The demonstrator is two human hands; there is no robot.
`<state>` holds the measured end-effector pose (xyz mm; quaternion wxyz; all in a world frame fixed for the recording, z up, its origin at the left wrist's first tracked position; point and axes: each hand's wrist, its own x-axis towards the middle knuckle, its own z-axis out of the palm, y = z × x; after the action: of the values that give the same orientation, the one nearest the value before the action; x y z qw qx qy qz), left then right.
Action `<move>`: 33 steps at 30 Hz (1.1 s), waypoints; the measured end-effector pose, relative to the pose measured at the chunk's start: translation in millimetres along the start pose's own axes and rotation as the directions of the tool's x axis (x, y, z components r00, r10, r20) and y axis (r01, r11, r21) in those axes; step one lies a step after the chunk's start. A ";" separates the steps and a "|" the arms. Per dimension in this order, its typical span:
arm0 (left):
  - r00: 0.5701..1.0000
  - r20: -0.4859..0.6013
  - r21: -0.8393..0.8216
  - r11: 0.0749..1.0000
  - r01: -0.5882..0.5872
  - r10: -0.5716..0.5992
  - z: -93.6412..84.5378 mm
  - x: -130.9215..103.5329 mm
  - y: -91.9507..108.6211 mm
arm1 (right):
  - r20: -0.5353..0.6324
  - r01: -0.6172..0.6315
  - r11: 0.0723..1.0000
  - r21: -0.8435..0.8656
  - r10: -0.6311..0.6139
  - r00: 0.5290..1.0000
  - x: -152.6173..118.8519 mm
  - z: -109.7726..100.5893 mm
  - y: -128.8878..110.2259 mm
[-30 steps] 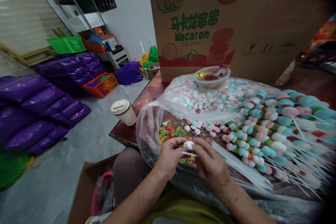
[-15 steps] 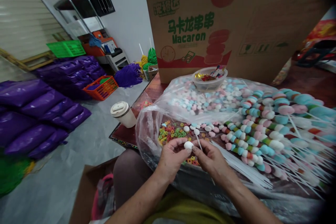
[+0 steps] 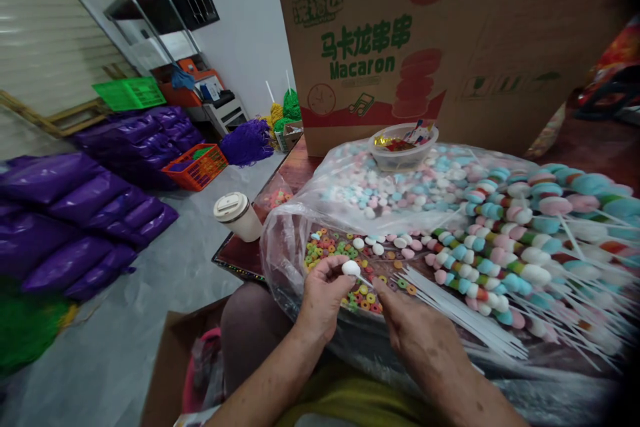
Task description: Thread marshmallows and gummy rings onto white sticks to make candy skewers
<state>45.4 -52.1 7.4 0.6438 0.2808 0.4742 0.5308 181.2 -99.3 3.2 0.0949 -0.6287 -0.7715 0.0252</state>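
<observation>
From my remote seat, I am seeing the white marshmallow (image 3: 351, 268) sitting up at the left hand's fingertips, above the spread of cereal rings (image 3: 363, 299). The left hand (image 3: 320, 303) is pinching it narrowly between thumb and fingers, probably so its right side is staying exposed. The right hand (image 3: 425, 330) is closing on a thin white stick (image 3: 365, 279), its end pointing at that side; I am not managing to tell whether it is piercing. Just beyond, loose marshmallows (image 3: 379, 249) are lying within easy reach. Beside the right hand, a bundle of white sticks (image 3: 465, 313) is lying roughly parallel, likely for simple picking. Farther right, filled skewers (image 3: 480, 267) are piling up, their bare ends mostly pointing towards my side. Behind, a plastic bowl (image 3: 395, 161) is resting on the marshmallow bag (image 3: 333, 203), perhaps weighing it down.
</observation>
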 end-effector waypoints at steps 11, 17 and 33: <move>0.999 -0.044 0.105 0.994 -0.008 0.013 -4.8 1.5 -4.3 | -0.103 -0.003 0.964 0.265 0.031 0.994 0.4 -11.4 -8.3; 0.945 0.165 -0.064 0.953 0.296 -0.282 -7.1 0.1 -7.3 | 0.005 -0.021 0.032 0.999 0.432 0.902 19.7 -29.7 14.9; 0.914 0.213 -0.083 0.926 0.368 -0.345 -4.7 -2.2 -14.5 | 0.429 -0.045 -0.759 0.649 0.316 0.846 45.3 5.4 24.9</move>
<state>47.2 -58.9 -6.3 0.7890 0.2004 0.4192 0.4020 195.6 -49.5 -0.8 0.6488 -0.3354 -0.0638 0.6801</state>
